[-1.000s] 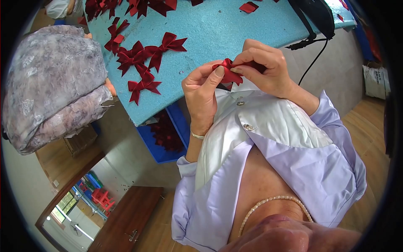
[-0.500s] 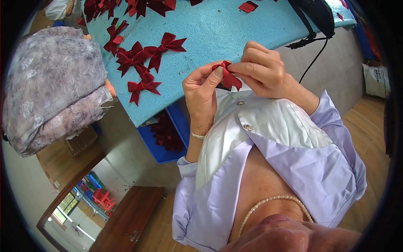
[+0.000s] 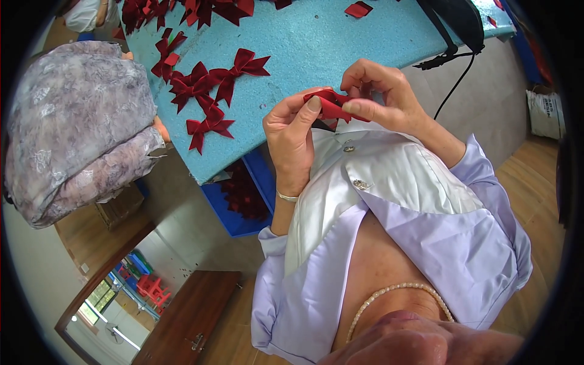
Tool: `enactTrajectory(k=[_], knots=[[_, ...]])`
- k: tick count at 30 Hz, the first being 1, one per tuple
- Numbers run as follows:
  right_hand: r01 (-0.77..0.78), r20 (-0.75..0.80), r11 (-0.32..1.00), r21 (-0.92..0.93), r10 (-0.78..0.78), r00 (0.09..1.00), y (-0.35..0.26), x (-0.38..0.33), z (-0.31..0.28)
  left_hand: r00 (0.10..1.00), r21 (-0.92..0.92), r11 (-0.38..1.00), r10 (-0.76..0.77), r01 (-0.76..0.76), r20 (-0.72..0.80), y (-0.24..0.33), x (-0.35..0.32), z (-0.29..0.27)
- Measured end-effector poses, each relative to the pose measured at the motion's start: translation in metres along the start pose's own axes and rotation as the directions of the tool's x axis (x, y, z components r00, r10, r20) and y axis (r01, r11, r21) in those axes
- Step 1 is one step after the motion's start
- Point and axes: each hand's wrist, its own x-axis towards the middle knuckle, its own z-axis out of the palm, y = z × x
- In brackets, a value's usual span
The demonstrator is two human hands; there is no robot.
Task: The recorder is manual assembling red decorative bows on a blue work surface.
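Note:
Between my two hands, in front of my body by the table's near edge, is a red ribbon (image 3: 331,108), partly folded. My left hand (image 3: 292,125) pinches its left end between thumb and fingers. The thumb of my right hand (image 3: 386,100) presses on the ribbon's right part, with the fingers curled behind it. Fingers cover some of the folds. Finished dark red velvet bows lie on the blue table left of my hands: one bow (image 3: 243,70) is nearest, another bow (image 3: 208,126) lies by the edge.
The blue table (image 3: 304,45) holds more bows (image 3: 213,9) at its far side and a loose red piece (image 3: 359,9). A blue bin (image 3: 243,225) with red bows stands below. A black strap and cable (image 3: 453,55) hang at right. Another person's patterned sleeve (image 3: 79,121) is at left.
My right hand has shifted its grip, its thumb now laid along the ribbon. The ribbon has turned from hanging down to stretching sideways between my hands. My left hand stays nearly still.

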Motion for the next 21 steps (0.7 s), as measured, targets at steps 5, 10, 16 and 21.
enactTrajectory(k=[5, 10, 16, 21], knots=[[-0.141, 0.136, 0.989, -0.044, 0.146, 0.98, 0.005, 0.003, -0.007, 1.0, 0.014, 1.0, 0.02, -0.02, 0.004, 0.0, 0.001, -0.001], [-0.158, 0.184, 0.968, 0.194, 0.123, 0.975, 0.012, 0.004, -0.013, 1.0, 0.03, 1.0, 0.005, -0.005, 0.002, 0.004, 0.0, 0.001], [-0.2, 0.221, 0.93, 0.308, 0.135, 0.966, 0.012, 0.007, -0.012, 1.0, 0.035, 0.999, -0.002, 0.002, 0.0, 0.002, 0.0, 0.001], [-0.131, 0.162, 0.966, 0.222, 0.096, 0.982, 0.014, 0.009, -0.01, 1.0, 0.017, 1.0, -0.001, 0.0, 0.017, 0.001, 0.0, -0.001]])
